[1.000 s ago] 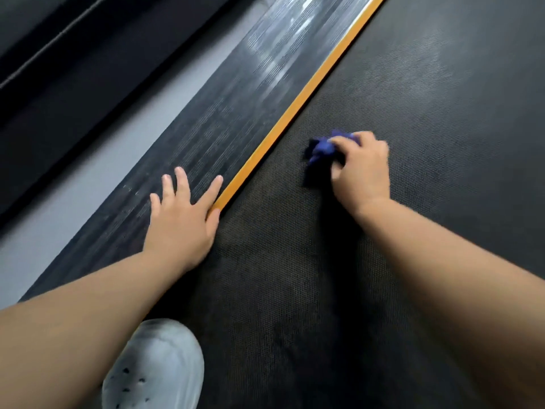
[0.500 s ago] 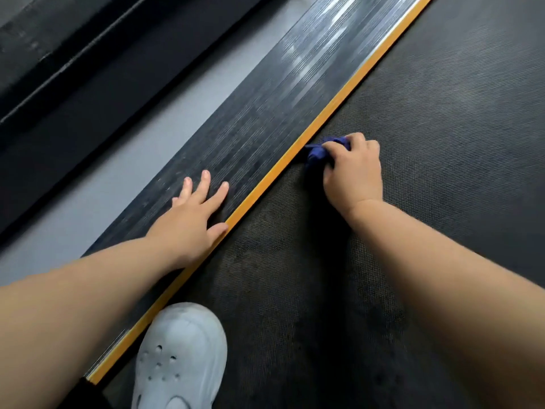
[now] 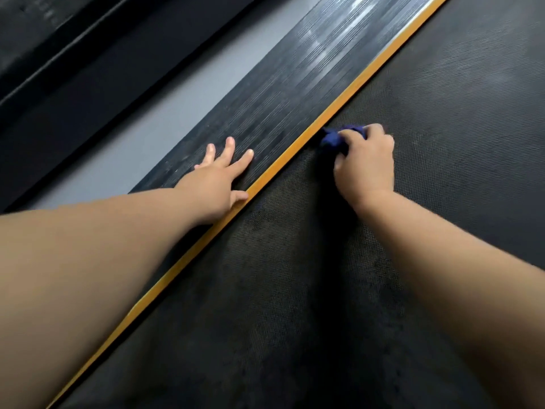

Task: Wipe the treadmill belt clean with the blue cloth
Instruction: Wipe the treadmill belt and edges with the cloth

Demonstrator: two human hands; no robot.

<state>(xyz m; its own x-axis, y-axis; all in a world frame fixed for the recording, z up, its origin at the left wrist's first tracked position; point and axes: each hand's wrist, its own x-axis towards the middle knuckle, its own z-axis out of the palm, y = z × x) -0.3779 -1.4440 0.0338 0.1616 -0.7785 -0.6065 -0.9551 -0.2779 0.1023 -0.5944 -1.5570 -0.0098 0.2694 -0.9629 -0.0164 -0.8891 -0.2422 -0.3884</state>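
Observation:
The black textured treadmill belt [image 3: 427,143] fills the right and lower part of the head view. My right hand [image 3: 365,163] grips a bunched blue cloth [image 3: 334,140] and presses it on the belt right beside the orange edge strip [image 3: 295,152]. Most of the cloth is hidden under my fingers. My left hand [image 3: 218,178] lies flat with fingers spread on the ribbed black side rail [image 3: 295,93], its thumb at the orange strip.
Left of the side rail runs a strip of grey floor [image 3: 153,119]. Beyond it at the upper left stands another dark machine frame [image 3: 59,54]. The belt stretches on ahead and to the right of the cloth.
My right hand has slid the cloth leftward across the belt up to the orange strip. My left hand moved forward along the side rail. The white shoe has left the view.

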